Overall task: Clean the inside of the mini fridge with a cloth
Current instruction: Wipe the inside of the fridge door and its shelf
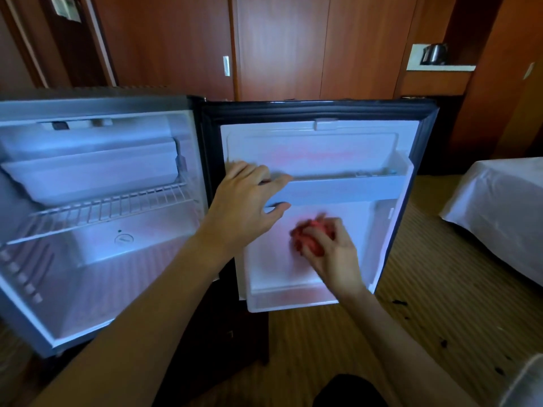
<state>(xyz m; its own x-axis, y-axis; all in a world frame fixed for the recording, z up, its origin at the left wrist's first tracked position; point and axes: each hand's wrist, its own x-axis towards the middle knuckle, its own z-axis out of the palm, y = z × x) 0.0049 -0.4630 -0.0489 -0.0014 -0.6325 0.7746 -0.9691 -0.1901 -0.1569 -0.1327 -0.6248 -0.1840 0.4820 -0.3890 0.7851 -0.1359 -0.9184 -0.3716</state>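
Note:
The mini fridge (97, 295) stands open at the left, white inside, with a wire shelf (97, 207) and a small freezer box above it. Its door (382, 136) swings out to the right, inner side facing me. My left hand (245, 204) grips the left end of the door's upper shelf (346, 189), thumb under and fingers over its rail. My right hand (332, 254) is closed on a bunched red cloth (308, 235), pressed against the white door panel between the upper shelf and the bottom door bin (282, 301). The cloth is blurred.
Wooden wardrobe doors (282, 48) rise behind the fridge. A kettle (434, 53) sits on a white ledge at the upper right. A bed with a white sheet (499, 207) is at the right, on striped carpet (411, 289) with dark specks.

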